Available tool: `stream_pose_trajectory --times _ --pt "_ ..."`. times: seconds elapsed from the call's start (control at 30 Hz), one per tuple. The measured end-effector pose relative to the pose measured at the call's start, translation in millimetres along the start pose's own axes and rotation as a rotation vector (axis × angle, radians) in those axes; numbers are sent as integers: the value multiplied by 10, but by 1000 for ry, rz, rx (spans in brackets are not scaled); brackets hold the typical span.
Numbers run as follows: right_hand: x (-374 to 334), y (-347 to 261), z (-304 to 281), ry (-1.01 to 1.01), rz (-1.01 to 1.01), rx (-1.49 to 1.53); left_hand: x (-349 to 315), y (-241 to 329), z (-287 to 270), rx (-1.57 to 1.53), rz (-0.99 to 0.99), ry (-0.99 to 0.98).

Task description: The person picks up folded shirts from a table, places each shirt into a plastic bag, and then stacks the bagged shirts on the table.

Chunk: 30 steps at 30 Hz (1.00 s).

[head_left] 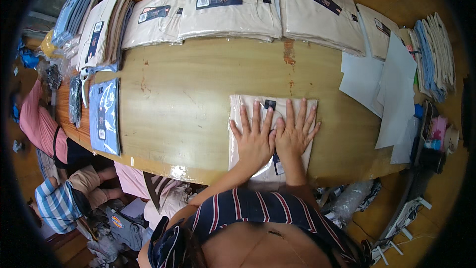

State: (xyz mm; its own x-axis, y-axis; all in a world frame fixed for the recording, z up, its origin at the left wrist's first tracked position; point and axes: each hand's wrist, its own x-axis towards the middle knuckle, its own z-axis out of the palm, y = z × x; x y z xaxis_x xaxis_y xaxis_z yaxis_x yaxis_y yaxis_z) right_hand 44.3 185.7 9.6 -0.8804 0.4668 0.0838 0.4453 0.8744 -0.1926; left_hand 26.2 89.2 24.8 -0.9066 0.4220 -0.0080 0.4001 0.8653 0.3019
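I see a folded beige cloth garment in a clear plastic bag [302, 106] lying flat near the front edge of the wooden table [198, 99]. I judge it light, soft and slippery; its side edges look best for taking hold. My left hand [254, 141] and right hand [295, 134] lie on it, fingers spread, gripping nothing.

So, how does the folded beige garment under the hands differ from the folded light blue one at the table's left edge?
The beige garment is pressed flat by the left hand and right hand; the light blue garment lies untouched. The beige one overhangs the near edge of the table. Both are folded, bagged and tagged.
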Motion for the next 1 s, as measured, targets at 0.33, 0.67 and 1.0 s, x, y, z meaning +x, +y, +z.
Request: stream_pose_trajectory --times 0.33,0.67,1.0 --pt "48 31 51 -24 -34 -19 31 -36 119 15 33 -3" --pt "-65 768 -96 0 64 472 -175 -727 76 -351 -195 272" --pt "186 344 -1256 197 -507 1127 -391 -459 -537 -1843 -236 407"
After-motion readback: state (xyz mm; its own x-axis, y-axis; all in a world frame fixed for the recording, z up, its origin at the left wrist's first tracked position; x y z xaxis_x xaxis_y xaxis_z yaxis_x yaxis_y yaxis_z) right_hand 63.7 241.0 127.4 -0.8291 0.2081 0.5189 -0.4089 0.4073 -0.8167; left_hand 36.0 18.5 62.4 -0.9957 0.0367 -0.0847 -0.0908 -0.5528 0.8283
